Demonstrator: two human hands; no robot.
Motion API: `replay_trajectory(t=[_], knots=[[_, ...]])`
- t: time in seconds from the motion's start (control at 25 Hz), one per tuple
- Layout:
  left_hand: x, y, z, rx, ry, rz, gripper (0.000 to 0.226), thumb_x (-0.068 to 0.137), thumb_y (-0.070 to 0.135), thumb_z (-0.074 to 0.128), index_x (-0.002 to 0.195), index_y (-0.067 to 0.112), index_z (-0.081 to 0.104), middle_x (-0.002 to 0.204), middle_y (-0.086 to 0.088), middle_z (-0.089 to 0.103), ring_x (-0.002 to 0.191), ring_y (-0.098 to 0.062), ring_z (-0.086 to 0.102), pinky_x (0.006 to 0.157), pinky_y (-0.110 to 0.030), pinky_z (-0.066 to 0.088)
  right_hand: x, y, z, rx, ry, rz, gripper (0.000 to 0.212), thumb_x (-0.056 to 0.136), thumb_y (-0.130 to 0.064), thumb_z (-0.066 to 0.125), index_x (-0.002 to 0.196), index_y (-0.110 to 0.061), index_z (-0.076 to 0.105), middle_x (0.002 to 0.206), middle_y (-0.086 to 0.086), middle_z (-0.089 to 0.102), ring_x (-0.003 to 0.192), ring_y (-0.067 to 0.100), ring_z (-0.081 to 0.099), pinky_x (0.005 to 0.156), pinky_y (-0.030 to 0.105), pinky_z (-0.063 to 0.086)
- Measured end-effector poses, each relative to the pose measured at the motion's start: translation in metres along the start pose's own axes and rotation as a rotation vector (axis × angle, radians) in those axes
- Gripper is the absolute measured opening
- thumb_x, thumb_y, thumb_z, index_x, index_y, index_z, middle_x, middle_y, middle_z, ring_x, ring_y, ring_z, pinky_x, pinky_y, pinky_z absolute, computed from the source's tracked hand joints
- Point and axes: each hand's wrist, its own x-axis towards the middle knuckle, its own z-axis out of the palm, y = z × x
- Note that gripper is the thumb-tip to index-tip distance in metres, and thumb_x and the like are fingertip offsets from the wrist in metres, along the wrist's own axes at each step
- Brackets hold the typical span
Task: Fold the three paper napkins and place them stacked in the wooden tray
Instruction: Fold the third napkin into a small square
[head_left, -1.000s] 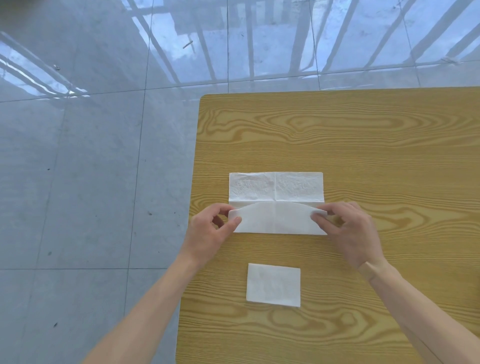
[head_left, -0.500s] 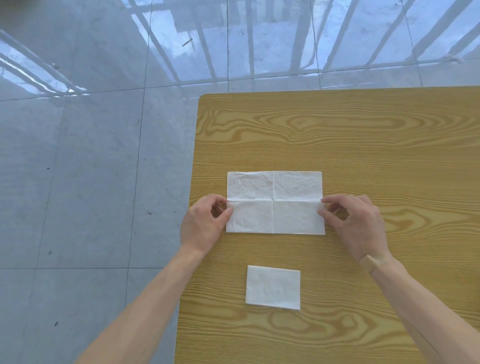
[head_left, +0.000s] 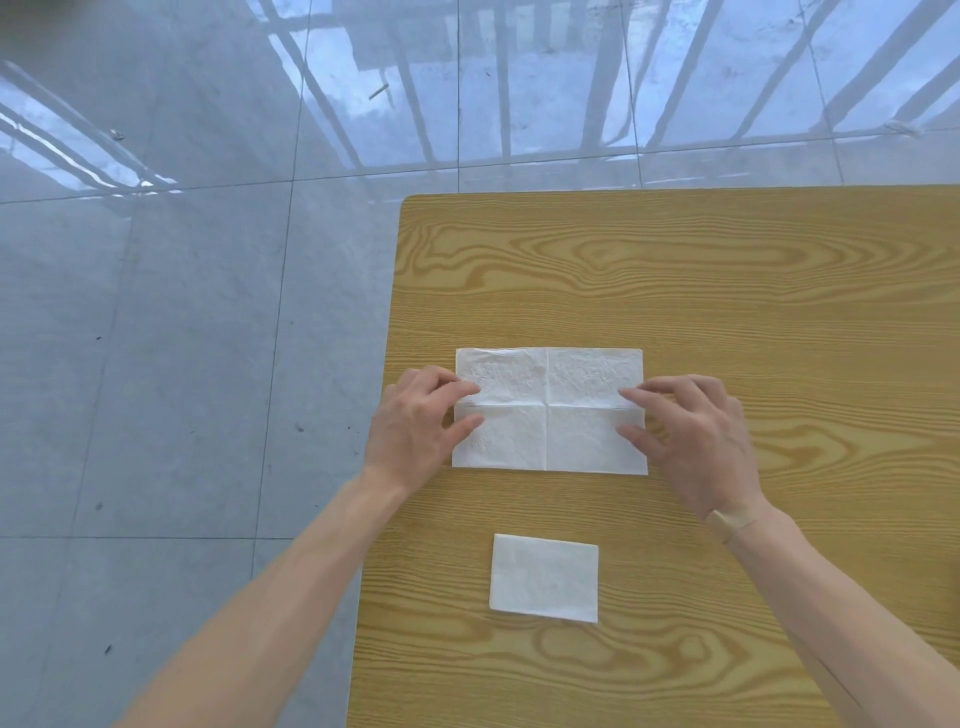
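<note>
While each hand, left hand (head_left: 415, 423) and right hand (head_left: 693, 436), pinches the open napkin (head_left: 549, 410) at nine and three o'clock, the near edge should meet the far edge squarely before creasing.

Left grip (head_left: 415, 423) and right grip (head_left: 693, 431) side by side, forearms outstretched, fingers pinched at their tips.
</note>
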Motion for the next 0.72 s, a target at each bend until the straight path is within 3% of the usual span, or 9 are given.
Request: replay_trajectory(t=[0.28,0.72], knots=[[0.007,0.0,0.001,0.029,-0.048,-0.008,0.015,0.083,0.031,0.077,0.094,0.022,0.075,0.098,0.006,0.065,0.097,-0.02,0.057,0.083,-0.04,0.046,0.005,0.0,0.002,0.027,-0.043,0.045,0.016,0.08,-0.035,0.077,0.094,-0.029,0.075,0.102,-0.007,0.068,0.107,0.019,0.045,0.082,0.033,0.027],[0.022,0.006,-0.013,0.025,-0.227,0.021,0.004,0.088,0.023,0.071,0.09,0.02,0.07,0.095,0.005,0.063,0.096,-0.02,0.056,0.084,-0.038,0.044,0.018,-0.003,-0.009,0.101,-0.12,0.076,0.008,0.08,-0.031,0.078,0.078,-0.03,0.07,0.081,-0.018,0.061,0.096,0.017,0.051,0.08,0.037,0.031]])
